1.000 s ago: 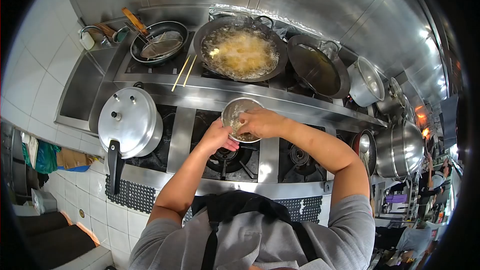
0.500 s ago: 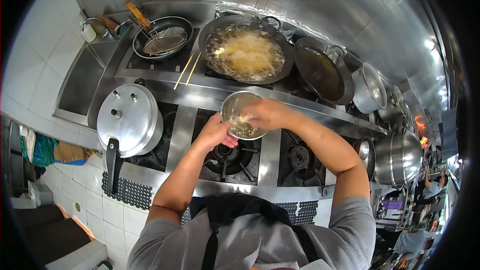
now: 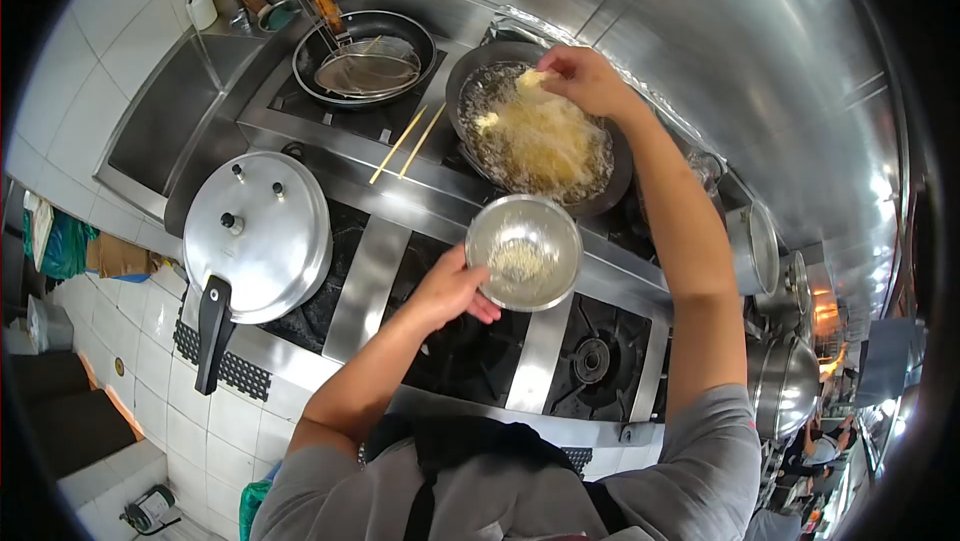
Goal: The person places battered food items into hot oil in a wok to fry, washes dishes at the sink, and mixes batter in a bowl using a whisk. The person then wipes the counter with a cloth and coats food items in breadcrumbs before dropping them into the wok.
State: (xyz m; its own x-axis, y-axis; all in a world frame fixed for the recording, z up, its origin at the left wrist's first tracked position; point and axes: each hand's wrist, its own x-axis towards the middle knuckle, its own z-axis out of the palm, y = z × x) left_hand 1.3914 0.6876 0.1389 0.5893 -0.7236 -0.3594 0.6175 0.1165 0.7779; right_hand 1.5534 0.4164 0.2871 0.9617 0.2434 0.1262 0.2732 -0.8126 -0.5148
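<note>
My left hand (image 3: 452, 289) grips the near-left rim of a metal bowl (image 3: 548, 231), which it holds above the front burners. Crumbly pale batter or coating lies in the bottom of that bowl. Over the far side of a black wok (image 3: 468, 69), my right hand (image 3: 590, 83) pinches a pale yellow battered piece (image 3: 533, 82), close above the bubbling oil (image 3: 545, 156). What is inside the coating cannot be made out. Another small yellow piece (image 3: 487, 122) floats near the wok's left side.
Wooden chopsticks (image 3: 412, 145) lie on the ledge left of the wok. A black pan (image 3: 303, 69) with a mesh strainer (image 3: 370, 73) stands behind them. A pressure cooker (image 3: 250, 241) sits at left, beside the sink (image 3: 165, 141). Metal pots (image 3: 755, 251) line the right.
My right hand has gone from inside the bowl up and over the wok, carrying the battered piece. My left hand and the bowl have shifted slightly right in view; the camera has turned.
</note>
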